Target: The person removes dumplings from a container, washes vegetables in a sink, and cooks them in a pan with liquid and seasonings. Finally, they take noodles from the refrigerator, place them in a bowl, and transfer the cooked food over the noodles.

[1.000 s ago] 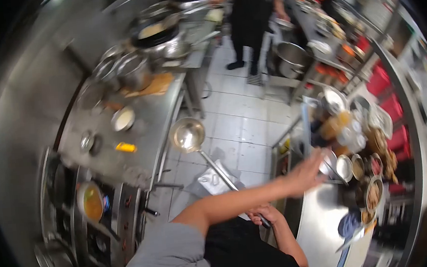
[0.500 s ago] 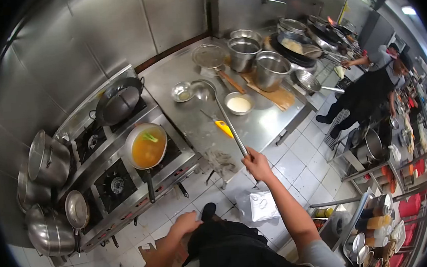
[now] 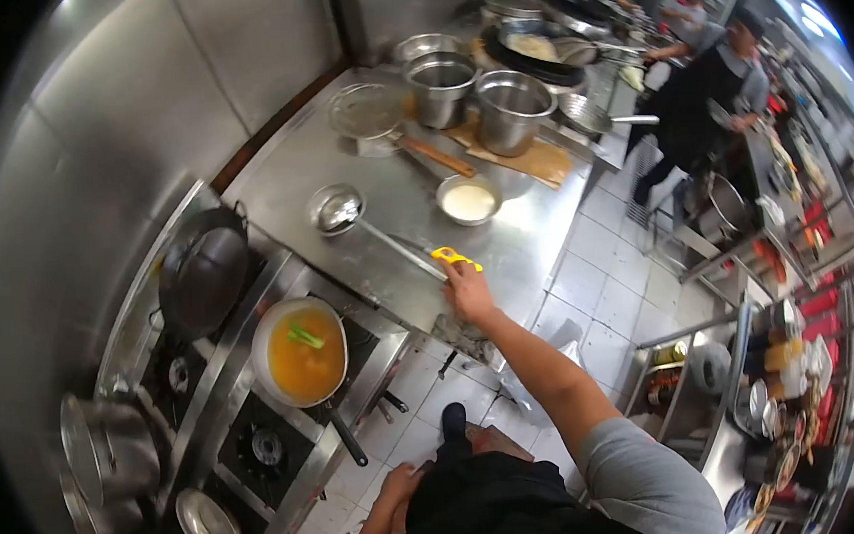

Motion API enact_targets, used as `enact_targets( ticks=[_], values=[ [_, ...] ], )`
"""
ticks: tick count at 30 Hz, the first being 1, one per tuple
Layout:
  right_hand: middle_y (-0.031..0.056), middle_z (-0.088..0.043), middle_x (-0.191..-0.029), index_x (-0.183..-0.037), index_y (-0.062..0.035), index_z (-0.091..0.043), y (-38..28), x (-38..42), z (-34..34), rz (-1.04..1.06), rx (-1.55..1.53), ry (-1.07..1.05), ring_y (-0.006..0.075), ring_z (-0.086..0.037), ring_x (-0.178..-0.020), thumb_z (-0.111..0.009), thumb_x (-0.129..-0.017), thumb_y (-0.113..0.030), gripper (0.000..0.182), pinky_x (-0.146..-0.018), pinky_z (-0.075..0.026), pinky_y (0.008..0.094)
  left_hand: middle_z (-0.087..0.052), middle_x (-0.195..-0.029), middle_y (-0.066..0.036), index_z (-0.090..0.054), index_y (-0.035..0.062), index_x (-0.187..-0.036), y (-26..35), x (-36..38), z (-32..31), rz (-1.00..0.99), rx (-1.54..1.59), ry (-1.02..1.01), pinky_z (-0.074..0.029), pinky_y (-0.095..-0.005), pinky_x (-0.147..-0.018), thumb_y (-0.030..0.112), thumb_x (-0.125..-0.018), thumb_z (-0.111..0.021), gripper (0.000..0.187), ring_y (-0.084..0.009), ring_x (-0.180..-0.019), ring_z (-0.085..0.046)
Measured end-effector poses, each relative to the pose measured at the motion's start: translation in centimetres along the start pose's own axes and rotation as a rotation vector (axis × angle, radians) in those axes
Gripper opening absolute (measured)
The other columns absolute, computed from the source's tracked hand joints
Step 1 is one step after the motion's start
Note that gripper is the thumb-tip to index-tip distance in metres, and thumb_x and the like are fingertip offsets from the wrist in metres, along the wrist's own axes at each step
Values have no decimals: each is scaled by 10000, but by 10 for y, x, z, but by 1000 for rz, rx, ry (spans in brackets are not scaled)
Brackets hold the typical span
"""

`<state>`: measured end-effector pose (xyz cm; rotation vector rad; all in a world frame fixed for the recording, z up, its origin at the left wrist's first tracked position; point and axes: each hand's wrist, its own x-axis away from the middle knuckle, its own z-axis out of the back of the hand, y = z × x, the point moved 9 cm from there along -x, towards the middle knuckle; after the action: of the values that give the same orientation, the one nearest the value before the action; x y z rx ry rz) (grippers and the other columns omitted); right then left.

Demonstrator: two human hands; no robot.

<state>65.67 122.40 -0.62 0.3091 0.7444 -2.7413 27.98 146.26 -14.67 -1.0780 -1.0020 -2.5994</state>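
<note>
My right hand (image 3: pixel 467 292) grips the long handle of a metal ladle (image 3: pixel 400 248). The ladle's head rests in or just over a small metal bowl (image 3: pixel 314 213) on the steel counter. Just beyond my fingers lies a yellow-handled tool (image 3: pixel 458 258), partly hidden by my hand. A second bowl (image 3: pixel 469 200) with a creamy white liquid stands further right. Down by my black apron, my left hand (image 3: pixel 401 484) has its fingers curled, with nothing visible in them. On the stove at left, a pan (image 3: pixel 266 365) holds orange broth with a green vegetable piece.
Metal pots (image 3: pixel 516 124) and a round strainer (image 3: pixel 367 111) with a wooden handle stand at the counter's back. A dark wok (image 3: pixel 205 269) and stacked pots (image 3: pixel 110 448) sit on the stove. At right, a co-worker (image 3: pixel 694 95) in a black apron stands near shelves (image 3: pixel 654 349).
My right hand has swung the ladle left and down, bringing its head to the small metal bowl. My left hand has moved slightly down and right. The camera view has shifted.
</note>
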Motion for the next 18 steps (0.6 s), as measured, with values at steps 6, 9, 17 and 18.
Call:
enact_targets(
  ticks=[6, 9, 17, 18],
  values=[
    [212, -511, -1272, -1327, -31, -467, -40, 80, 78, -69, -351, 187, 398, -539, -1139, -589, -810, -57, 532, -935, -466, 449, -681, -1017, -230, -687, 29, -1019, -115, -21, -42, -46, -97, -197, -514, -465, -842, 444, -900, -588, 443, -410, -976, -646],
    [237, -464, -1372, -1368, -25, -444, 7, 215, 11, -255, -300, -41, 407, -550, -1157, -555, -881, -182, 523, -944, -467, 466, -685, -993, -223, -682, 23, -1016, -75, -76, -27, -122, -232, -273, -518, -467, -825, 425, -897, -598, 427, -399, -948, -654],
    [173, -699, -1037, -1090, -81, -698, -13, 757, 79, -1269, -301, -114, 369, -654, -976, -647, -755, -203, 360, -825, -518, 461, -695, -930, -206, -670, 9, -1010, 152, -176, -82, -499, -521, -368, -528, -472, -781, 373, -889, -625, 386, -371, -873, -673],
    [178, -696, -1048, -1087, -66, -687, -22, 843, 74, -1468, -174, -77, 363, -654, -985, -656, -736, -188, 373, -822, -520, 453, -697, -922, -204, -668, 7, -1009, 178, -177, -112, -601, -672, -423, -529, -472, -776, 367, -888, -629, 382, -367, -864, -676]
  ],
)
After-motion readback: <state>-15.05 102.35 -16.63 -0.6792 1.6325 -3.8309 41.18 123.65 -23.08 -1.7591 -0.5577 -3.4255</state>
